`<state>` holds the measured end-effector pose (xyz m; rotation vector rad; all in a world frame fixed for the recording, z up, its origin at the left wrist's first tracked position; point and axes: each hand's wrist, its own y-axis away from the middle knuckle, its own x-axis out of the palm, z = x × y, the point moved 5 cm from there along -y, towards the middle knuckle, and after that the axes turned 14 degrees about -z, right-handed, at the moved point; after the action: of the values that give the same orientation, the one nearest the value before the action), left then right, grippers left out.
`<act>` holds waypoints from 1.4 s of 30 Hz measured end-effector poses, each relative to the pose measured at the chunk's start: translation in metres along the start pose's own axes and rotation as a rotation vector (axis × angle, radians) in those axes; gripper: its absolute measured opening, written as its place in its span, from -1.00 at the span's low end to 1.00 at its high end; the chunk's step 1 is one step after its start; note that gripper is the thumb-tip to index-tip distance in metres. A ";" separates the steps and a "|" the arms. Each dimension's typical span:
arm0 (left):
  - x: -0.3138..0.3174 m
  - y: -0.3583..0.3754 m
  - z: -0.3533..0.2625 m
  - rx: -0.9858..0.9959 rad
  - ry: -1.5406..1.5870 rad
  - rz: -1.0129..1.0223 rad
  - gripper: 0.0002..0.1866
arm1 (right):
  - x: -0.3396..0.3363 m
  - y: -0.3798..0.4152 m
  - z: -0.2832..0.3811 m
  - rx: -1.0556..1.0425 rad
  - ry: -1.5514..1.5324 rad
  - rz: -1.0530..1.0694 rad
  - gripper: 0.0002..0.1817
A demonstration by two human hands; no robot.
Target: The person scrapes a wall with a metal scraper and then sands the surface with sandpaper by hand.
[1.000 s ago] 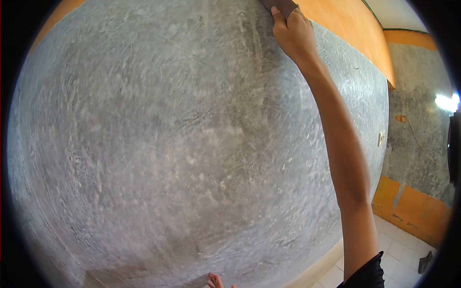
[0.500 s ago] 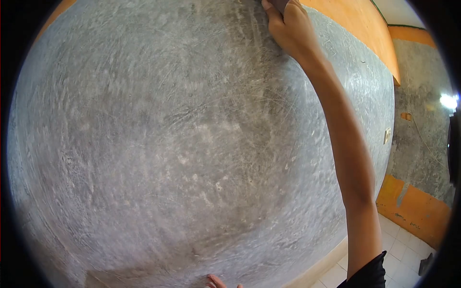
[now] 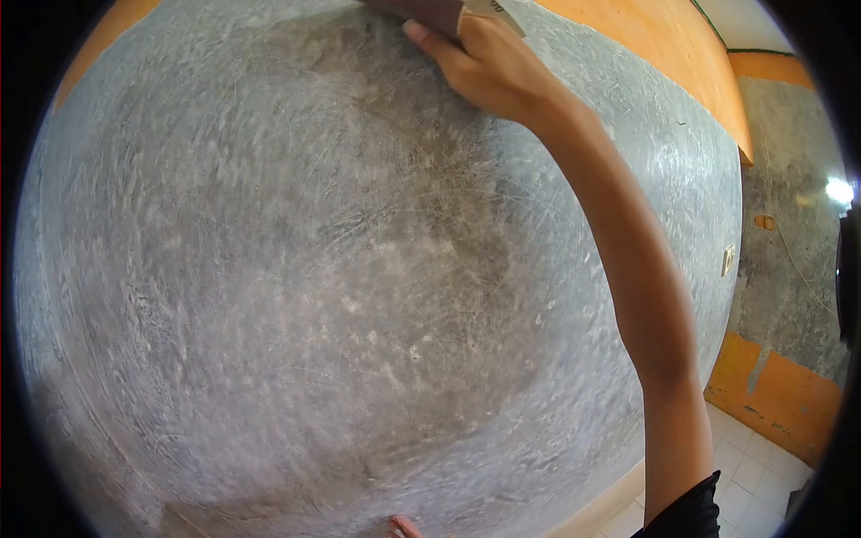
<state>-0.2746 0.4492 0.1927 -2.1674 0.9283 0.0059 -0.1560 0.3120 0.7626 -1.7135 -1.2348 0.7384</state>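
Observation:
My right hand (image 3: 493,72) reaches high up the grey wall (image 3: 296,269). Its fingers and thumb close on a folded sheet of sandpaper (image 3: 430,13), brown on one side and pale with printing on the other. The sheet lies against the wall and is partly cut off by the top of the view. Low at the bottom edge, only a little of my left hand (image 3: 404,526) shows, a finger stretched out near the wall with nothing visible in it; the rest is out of view.
Orange paint (image 3: 655,63) borders the scratched grey surface at the top. A wall switch (image 3: 727,261) sits on the right. Beyond are a second wall (image 3: 780,161), a bright lamp (image 3: 839,190) and white floor tiles (image 3: 744,466).
My right hand has swung left and slightly down with the sandpaper, so more of the sheet shows. Less of my left hand is visible at the bottom edge.

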 end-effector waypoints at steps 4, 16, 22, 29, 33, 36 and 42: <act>-0.007 -0.001 -0.005 0.035 -0.004 -0.013 -0.12 | -0.012 -0.007 0.008 0.064 0.102 -0.020 -0.53; -0.044 0.003 0.017 -0.149 0.397 -0.391 -0.53 | 0.031 -0.037 0.023 0.009 0.050 -0.013 -0.52; -0.063 -0.012 0.036 -0.372 0.573 -0.213 -0.58 | 0.048 -0.064 0.047 -0.078 -0.028 -0.055 -0.51; -0.088 0.002 0.054 -0.447 0.632 -0.205 -0.58 | 0.079 -0.074 0.075 -0.063 -0.064 -0.078 -0.52; -0.108 0.013 0.065 -0.454 0.602 -0.166 -0.59 | 0.093 -0.080 0.097 -0.004 -0.065 -0.108 -0.53; -0.130 0.013 0.076 -0.502 0.545 -0.203 -0.59 | 0.109 -0.086 0.108 -0.080 -0.045 -0.161 -0.53; -0.168 0.008 0.098 -0.514 0.524 -0.310 -0.60 | 0.127 -0.097 0.127 0.070 0.024 -0.155 -0.55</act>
<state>-0.3764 0.6131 0.1649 -2.8501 0.9271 -0.5527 -0.2620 0.4833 0.7961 -1.5461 -1.2936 0.6587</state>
